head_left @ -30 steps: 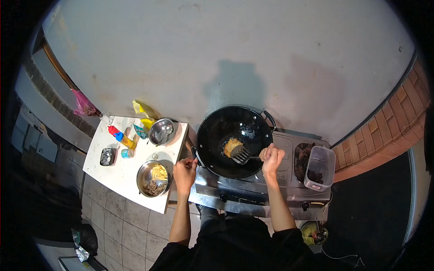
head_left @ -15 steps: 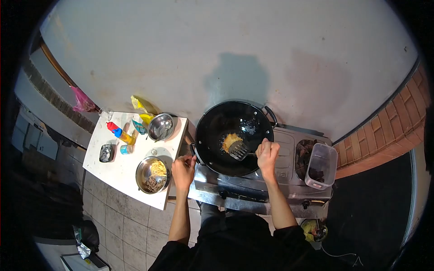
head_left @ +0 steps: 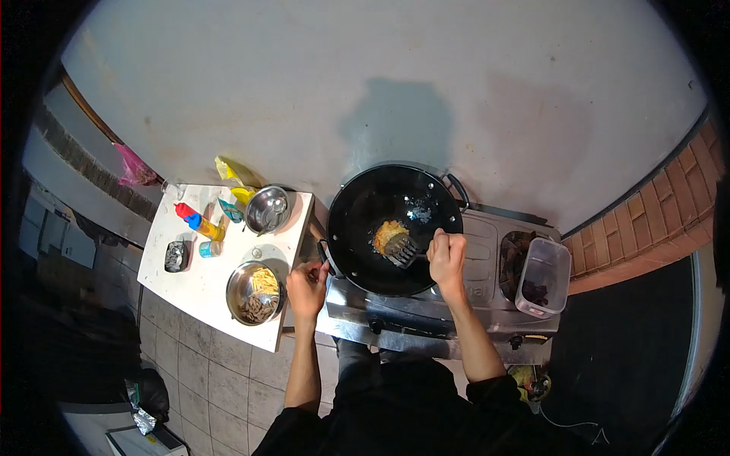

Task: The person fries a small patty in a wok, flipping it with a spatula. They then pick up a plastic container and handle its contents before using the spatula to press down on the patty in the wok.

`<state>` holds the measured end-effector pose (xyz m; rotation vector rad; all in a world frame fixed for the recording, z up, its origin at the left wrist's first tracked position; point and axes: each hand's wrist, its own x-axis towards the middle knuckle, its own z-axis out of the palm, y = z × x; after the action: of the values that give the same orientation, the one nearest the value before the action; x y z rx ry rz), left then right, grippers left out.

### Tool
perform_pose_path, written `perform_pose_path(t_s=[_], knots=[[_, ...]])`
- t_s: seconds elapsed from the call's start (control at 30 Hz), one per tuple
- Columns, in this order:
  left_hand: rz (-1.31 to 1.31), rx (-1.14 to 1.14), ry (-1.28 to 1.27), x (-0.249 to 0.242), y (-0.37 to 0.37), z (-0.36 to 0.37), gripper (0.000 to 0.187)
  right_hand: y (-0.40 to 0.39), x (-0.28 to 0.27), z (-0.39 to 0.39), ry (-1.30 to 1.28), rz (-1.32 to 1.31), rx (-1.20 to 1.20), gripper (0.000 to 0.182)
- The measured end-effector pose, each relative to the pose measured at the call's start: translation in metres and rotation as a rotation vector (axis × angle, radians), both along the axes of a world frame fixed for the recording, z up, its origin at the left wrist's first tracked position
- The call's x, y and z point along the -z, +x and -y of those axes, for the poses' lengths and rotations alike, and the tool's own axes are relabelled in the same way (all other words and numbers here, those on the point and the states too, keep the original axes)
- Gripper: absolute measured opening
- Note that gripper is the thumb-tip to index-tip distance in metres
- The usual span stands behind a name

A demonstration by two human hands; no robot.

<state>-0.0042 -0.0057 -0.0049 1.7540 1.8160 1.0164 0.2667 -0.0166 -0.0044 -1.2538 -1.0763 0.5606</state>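
Observation:
A black wok sits on the stove. My left hand is closed at the wok's left loop handle, its fingertips on it. In my right hand is the handle of a slotted spatula, gripped in a fist above the wok's right side. The spatula's slotted head is down in the wok, resting against a small golden-brown clump of food that looks like fried egg. Shiny oil glints on the wok's inner wall behind the food.
Left of the stove, a white table carries a steel pot with pale strips and brown meat pieces, a steel bowl, squeeze bottles, a jar and a black dish. A plastic container stands at the stove's right.
The spatula head has shifted slightly at the lower edge of the food, and my right hand has moved a little left and down. My left hand stays at the wok handle.

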Motion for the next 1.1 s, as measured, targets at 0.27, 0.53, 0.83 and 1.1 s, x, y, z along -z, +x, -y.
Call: perform_pose_path(t_s=[0.27,0.53,0.83,1.1], knots=[[-0.023,-0.001,0.016,-0.002,0.001,0.000,0.026,-0.004,-0.009,-0.005,-0.075,0.098,0.006,0.044],[-0.027,-0.010,-0.012,-0.010,0.002,0.000,0.027,-0.007,-0.011,-0.015,0.078,-0.146,0.055,0.052],[-0.018,0.010,-0.006,-0.007,0.000,-0.002,0.027,0.001,-0.017,-0.019,0.281,-0.530,-0.019,0.050],[-0.053,0.005,-0.070,-0.011,0.000,-0.001,0.029,-0.007,0.004,-0.027,0.290,-0.548,-0.089,0.050]])
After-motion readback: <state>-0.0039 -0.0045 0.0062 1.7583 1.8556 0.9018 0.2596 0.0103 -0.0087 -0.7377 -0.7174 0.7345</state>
